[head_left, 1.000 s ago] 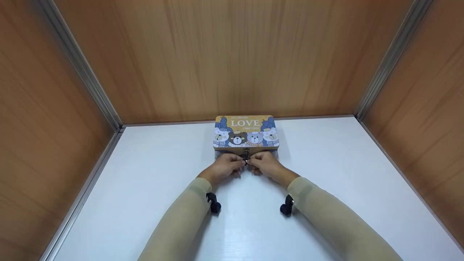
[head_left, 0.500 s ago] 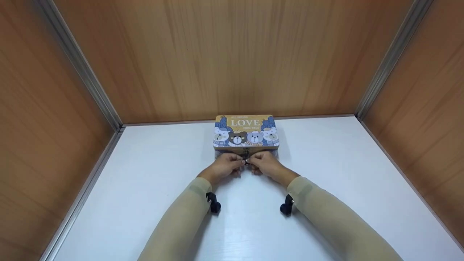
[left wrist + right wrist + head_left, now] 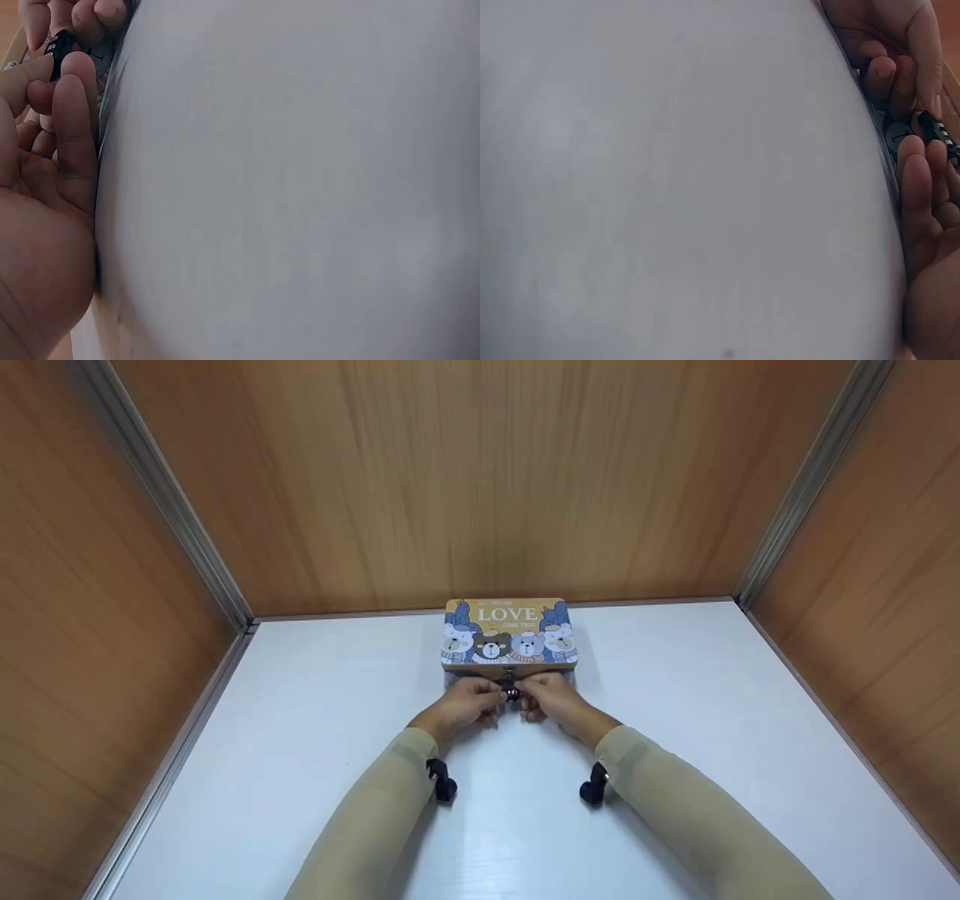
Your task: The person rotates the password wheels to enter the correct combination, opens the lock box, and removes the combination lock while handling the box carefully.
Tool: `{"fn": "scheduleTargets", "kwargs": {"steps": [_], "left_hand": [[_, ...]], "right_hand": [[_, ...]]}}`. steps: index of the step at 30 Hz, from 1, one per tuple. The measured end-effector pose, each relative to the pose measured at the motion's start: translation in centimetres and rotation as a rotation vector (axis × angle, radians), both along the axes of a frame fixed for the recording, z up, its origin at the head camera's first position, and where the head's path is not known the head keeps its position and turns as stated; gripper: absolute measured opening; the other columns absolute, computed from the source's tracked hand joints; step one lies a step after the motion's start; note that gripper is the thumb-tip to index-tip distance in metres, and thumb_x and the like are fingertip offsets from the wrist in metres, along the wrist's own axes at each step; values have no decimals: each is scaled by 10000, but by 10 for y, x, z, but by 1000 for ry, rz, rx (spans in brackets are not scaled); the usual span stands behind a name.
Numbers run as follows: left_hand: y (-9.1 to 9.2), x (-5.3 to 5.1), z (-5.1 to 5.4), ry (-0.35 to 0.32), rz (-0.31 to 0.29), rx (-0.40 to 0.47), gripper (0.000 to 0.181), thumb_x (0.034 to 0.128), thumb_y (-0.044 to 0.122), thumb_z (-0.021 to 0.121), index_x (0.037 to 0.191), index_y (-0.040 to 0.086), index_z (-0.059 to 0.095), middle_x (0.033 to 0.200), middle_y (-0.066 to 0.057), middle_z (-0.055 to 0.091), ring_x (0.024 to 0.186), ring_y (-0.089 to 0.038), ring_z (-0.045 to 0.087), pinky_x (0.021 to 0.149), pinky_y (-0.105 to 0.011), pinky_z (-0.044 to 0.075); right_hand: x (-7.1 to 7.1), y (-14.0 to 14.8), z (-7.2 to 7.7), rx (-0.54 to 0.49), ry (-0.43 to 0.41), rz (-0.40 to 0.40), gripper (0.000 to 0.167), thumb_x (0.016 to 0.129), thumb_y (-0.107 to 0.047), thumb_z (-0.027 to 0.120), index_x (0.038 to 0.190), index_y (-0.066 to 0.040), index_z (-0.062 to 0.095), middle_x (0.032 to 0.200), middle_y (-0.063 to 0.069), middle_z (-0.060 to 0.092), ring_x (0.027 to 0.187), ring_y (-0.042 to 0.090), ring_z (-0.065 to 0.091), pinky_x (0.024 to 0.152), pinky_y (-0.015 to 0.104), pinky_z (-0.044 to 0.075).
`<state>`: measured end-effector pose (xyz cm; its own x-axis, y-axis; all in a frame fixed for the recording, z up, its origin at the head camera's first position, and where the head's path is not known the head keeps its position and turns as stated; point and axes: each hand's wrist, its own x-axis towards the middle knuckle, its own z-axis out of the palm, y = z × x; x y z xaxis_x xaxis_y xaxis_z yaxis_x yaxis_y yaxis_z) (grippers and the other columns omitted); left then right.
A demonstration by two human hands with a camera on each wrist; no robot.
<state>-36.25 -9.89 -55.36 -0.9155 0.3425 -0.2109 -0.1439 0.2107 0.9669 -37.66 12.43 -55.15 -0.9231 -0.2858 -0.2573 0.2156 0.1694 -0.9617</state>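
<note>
A tin box (image 3: 506, 630) with "LOVE" and cartoon bears on its lid stands closed at the far middle of the table. At its front clasp sits a small black combination padlock (image 3: 512, 694); the left wrist view shows light marks on the padlock (image 3: 58, 54). My left hand (image 3: 466, 703) pinches the padlock from the left between thumb and fingers. From the other side my right hand (image 3: 555, 701) holds it with its fingertips, partly hiding it in the right wrist view. The digits are too small to read.
The white table (image 3: 337, 682) is bounded by a wooden back panel (image 3: 495, 495) close behind the box. Wooden side panels with metal corner posts stand left and right. A small black device (image 3: 442, 781) is strapped to each sleeve.
My right fingertips have shifted slightly up and right, so more of the padlock's face shows between the hands. The left hand and the box have stayed in place.
</note>
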Motion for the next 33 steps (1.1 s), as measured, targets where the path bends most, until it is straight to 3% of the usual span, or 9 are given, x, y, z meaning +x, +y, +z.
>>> {"fn": "scheduleTargets", "kwargs": {"steps": [11, 23, 33], "left_hand": [[1, 0, -1, -11, 8, 10, 176, 1120, 156, 686, 1175, 17, 779, 859, -20, 702, 732, -117, 664, 676, -231, 588], [3, 2, 1, -14, 7, 26, 147, 1122, 138, 687, 1148, 17, 766, 868, -25, 693, 742, -120, 658, 682, -230, 584], [2, 0, -1, -21, 14, 18, 163, 1123, 148, 691, 1180, 20, 774, 921, -21, 705, 758, -120, 686, 701, -240, 615]], "right_hand": [[0, 1, -3, 31, 50, 11, 119, 1047, -136, 748, 1034, -47, 826, 770, 1, 717, 649, 108, 693, 610, 225, 603], [1, 0, -3, 74, 95, 35, 203, 1072, -153, 698, 951, -26, 800, 724, -15, 662, 637, 99, 677, 594, 215, 579], [-1, -1, -4, 42, 47, 5, 307, 1107, -209, 678, 846, -63, 750, 693, -3, 681, 602, 111, 685, 575, 220, 590]]}}
